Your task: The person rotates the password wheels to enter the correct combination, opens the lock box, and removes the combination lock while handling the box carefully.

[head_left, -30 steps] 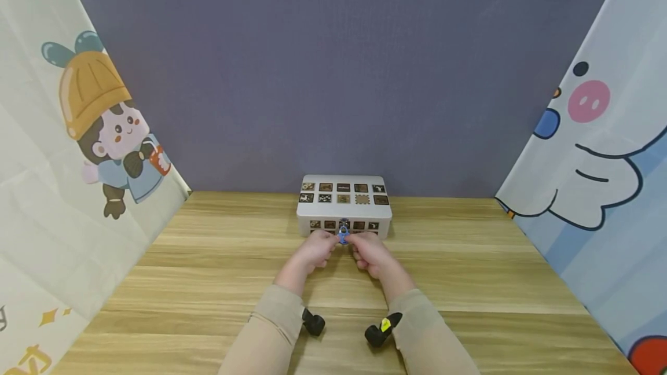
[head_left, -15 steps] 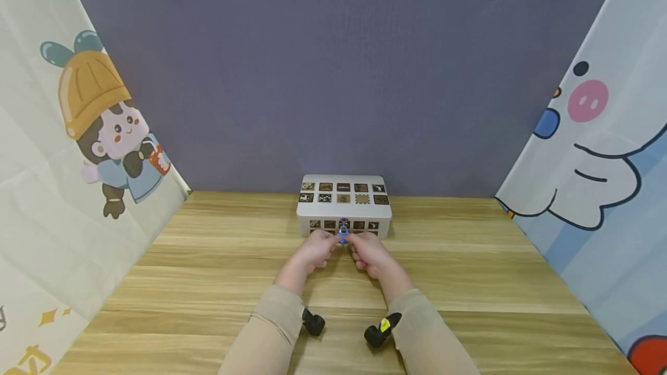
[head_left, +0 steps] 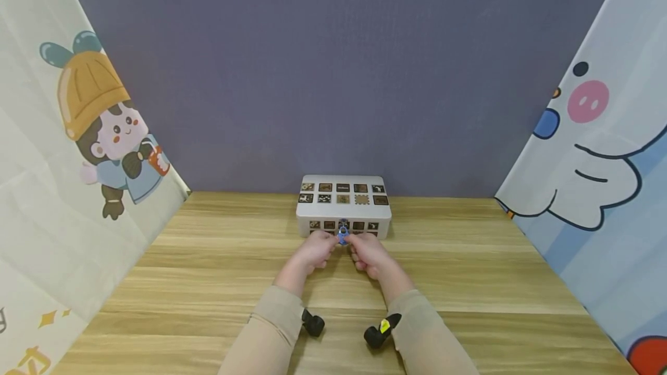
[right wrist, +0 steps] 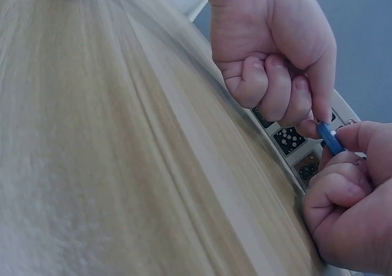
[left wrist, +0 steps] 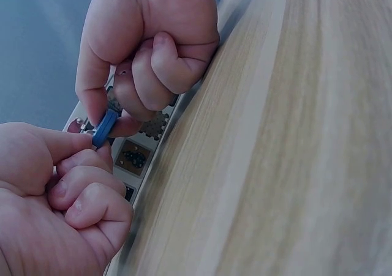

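Head | left hand (head_left: 316, 249), right hand (head_left: 369, 253) pinch blue padlock (head_left: 343, 238) | box (head_left: 343, 210) label (head_left: 343, 188) illegible

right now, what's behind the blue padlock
The white box, its front printed with small square pictures. The blue padlock, left hand and right hand cover part of that front, so what's there can't be seen.

There are two hands (head_left: 316, 249) (head_left: 371, 253), one blue padlock (head_left: 343, 238), one white box (head_left: 344, 209), two wrist cameras (head_left: 314, 324) (head_left: 376, 336) and one surface (head_left: 495, 265).

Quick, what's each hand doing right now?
Left hand: closed, pinching the small blue padlock from its left side.
Right hand: closed, pinching the same padlock from its right side.
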Demonstrator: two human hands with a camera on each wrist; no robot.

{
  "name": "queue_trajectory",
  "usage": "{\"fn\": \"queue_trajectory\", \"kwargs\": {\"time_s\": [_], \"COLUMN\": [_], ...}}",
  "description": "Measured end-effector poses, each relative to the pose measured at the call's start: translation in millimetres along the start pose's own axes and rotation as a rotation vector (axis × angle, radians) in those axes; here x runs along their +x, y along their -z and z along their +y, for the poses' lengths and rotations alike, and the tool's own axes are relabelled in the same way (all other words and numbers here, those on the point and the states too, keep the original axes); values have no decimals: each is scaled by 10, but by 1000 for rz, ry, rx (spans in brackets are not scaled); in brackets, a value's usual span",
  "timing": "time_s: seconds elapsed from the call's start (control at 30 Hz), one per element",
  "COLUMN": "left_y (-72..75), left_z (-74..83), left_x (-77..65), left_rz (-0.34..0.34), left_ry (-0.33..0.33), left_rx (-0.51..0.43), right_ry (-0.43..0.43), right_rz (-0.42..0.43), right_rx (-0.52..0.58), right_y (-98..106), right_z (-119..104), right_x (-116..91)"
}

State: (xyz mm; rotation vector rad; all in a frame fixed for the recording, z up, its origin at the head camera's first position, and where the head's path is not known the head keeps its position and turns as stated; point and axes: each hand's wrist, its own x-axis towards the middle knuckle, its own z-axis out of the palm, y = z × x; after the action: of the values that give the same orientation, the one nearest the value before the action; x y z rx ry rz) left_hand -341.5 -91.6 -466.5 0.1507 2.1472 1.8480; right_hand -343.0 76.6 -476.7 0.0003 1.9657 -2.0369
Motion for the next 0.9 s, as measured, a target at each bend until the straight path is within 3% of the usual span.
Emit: {"fn": "queue_trajectory", "kwargs": {"time_s": [0.9], "left_y": [-4], "left_z": [-23], "left_x": [21], "left_rz": [19], "left_ry": [8], "left_rx": [0], "right_ry": [-27], "right_rz": [21], "right_rx": [-18], "right_y": [-3], "right_z": [-4], "right_x": [11]}}
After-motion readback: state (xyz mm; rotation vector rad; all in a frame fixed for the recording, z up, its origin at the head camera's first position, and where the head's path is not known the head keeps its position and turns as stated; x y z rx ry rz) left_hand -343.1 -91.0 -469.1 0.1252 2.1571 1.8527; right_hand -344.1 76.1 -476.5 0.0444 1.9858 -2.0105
